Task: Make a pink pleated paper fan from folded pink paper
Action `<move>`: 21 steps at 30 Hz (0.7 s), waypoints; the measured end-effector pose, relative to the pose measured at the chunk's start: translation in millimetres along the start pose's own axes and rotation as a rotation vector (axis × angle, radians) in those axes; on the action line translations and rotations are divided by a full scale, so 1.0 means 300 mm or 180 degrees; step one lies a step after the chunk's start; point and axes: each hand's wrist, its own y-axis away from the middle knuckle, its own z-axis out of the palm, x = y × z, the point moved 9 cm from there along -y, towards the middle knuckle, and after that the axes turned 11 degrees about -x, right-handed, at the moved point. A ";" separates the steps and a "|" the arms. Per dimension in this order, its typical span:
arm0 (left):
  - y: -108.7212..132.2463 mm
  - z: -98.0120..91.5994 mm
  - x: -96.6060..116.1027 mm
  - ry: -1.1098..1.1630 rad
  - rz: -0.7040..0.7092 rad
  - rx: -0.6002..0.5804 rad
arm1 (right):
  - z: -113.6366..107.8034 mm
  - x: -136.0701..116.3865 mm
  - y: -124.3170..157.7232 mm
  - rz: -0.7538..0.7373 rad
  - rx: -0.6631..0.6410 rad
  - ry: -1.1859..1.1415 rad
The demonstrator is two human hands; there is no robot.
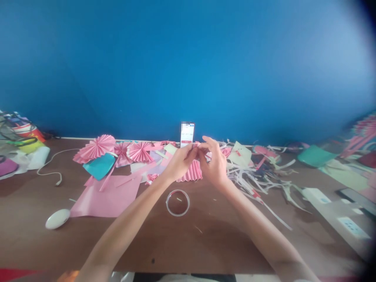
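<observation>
My left hand [182,160] and my right hand [215,162] meet over the middle of the table, fingertips close together. Both are closed in a pinch, with the outer fingers of the right one raised. Pink pleated paper [190,172] shows just below and between them; its upper end is hidden by the fingers, where a bit of pink is visible. Right behind the hands a phone [187,134] stands upright with a lit timer screen. Nearer to me, a clear roll of tape [167,203] lies flat on the brown table [205,243].
Pink paper fans [98,148], a teal paper piece [100,166] and a pink sheet [108,199] lie left, near a white mouse [57,219] and a white cable [48,173]. Paper strips [264,184] and power sockets [352,227] are at right. A blue wall [188,70] closes the back.
</observation>
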 end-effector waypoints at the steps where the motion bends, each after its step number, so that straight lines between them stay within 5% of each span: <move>1: 0.001 0.000 0.001 -0.0008 0.0003 0.0004 | -0.001 0.000 0.000 -0.0005 0.0008 0.0008; 15: -0.014 0.013 -0.047 0.1118 -0.0028 -0.0020 | 0.013 0.000 0.032 -0.0113 0.0279 0.0251; 21: -0.018 0.007 -0.039 0.1031 0.0010 -0.0071 | 0.011 -0.009 0.029 -0.0269 0.0279 0.0377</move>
